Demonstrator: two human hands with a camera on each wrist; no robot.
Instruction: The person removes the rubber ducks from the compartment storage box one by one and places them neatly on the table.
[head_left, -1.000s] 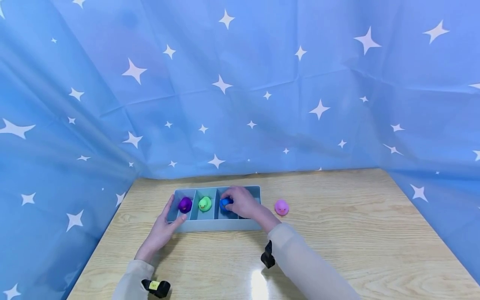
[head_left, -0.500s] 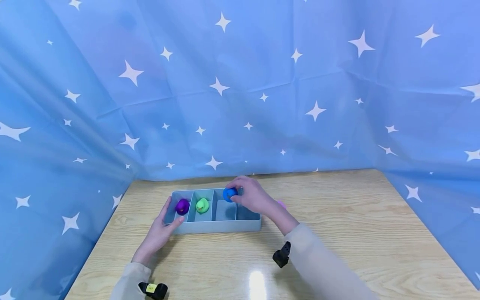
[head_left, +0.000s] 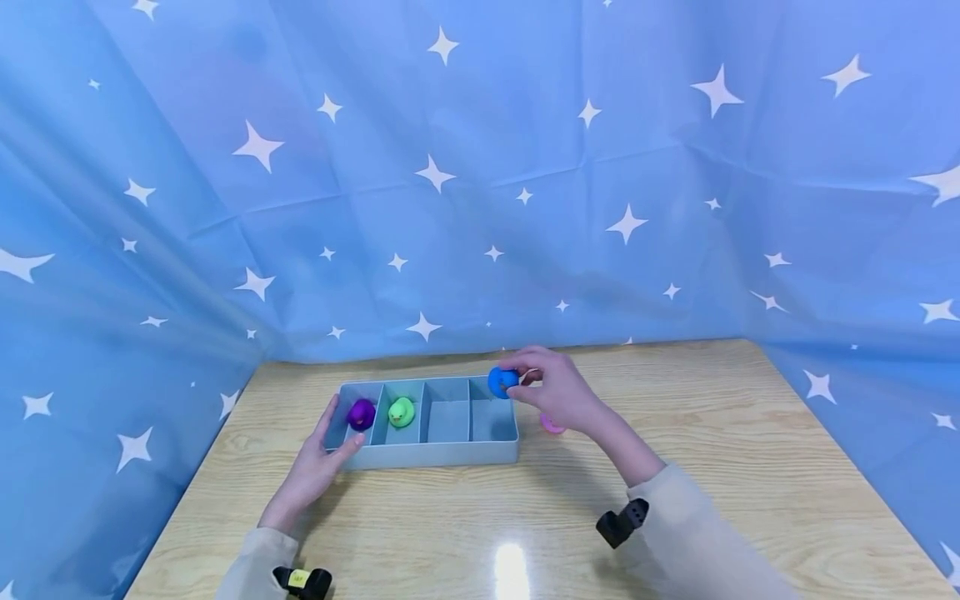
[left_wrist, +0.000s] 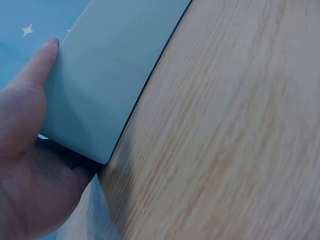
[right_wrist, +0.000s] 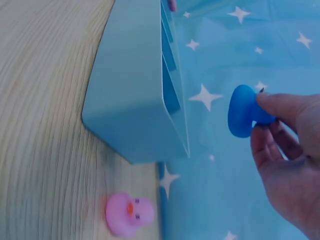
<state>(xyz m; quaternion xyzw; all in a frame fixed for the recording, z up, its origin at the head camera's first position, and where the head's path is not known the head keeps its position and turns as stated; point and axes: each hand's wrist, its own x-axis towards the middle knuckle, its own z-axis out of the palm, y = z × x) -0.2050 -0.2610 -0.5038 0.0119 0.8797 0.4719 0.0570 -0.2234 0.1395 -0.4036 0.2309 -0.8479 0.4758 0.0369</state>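
Observation:
Between thumb and fingertips my right hand [head_left: 558, 387] pinches a blue rubber duck [head_left: 502, 382], held up over the right end of a grey-blue divided box [head_left: 442, 455]. In the right wrist view the duck [right_wrist: 242, 111] is well above the box's rim. My left hand [head_left: 311, 467] holds the box's left end, thumb at the front wall and fingers round the corner, as the left wrist view shows. A purple duck [head_left: 362, 414] sits in the leftmost compartment and a green duck [head_left: 401, 412] in the one beside it. The two right compartments hold nothing.
A pink duck [right_wrist: 127, 214] stands on the wooden table [head_left: 420, 533] just right of the box, partly hidden by my right hand in the head view. A blue curtain with white stars [head_left: 480, 208] hangs behind the table and along its sides.
My right hand has lifted the blue duck out of the third compartment and carried it rightward, to above the box's right end. The left hand stays on the box.

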